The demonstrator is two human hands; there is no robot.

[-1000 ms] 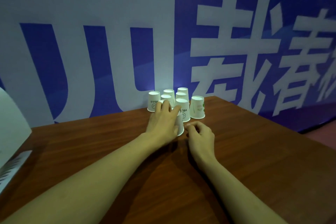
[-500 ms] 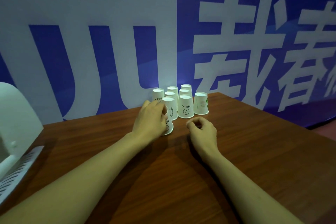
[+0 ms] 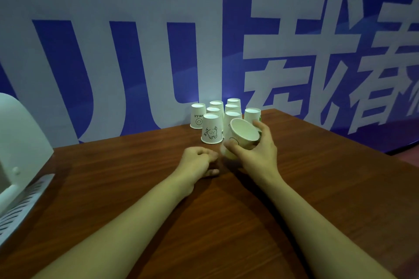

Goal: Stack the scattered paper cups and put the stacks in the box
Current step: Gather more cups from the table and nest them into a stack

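Note:
Several white paper cups (image 3: 212, 130) stand upside down in a tight cluster at the table's far edge; one shows a bear drawing, another (image 3: 198, 116) reads HELLO. My right hand (image 3: 256, 156) grips one more cup (image 3: 243, 133), lifted just in front of the cluster and tilted so its open mouth faces me, thumb on the near side and fingers behind. Left of it, my left hand (image 3: 197, 162) rests on the table with its fingers loosely curled and nothing in them.
A white plastic container (image 3: 20, 142) with a slotted part sits at the left edge, partly out of frame. The brown wooden table (image 3: 226, 222) stretches toward me. A blue banner with large white characters (image 3: 294, 41) hangs behind the cups.
My left hand had pulled a cup from the cluster; it has let go and drawn back. My right hand has taken a cup, lifted it and tipped it over.

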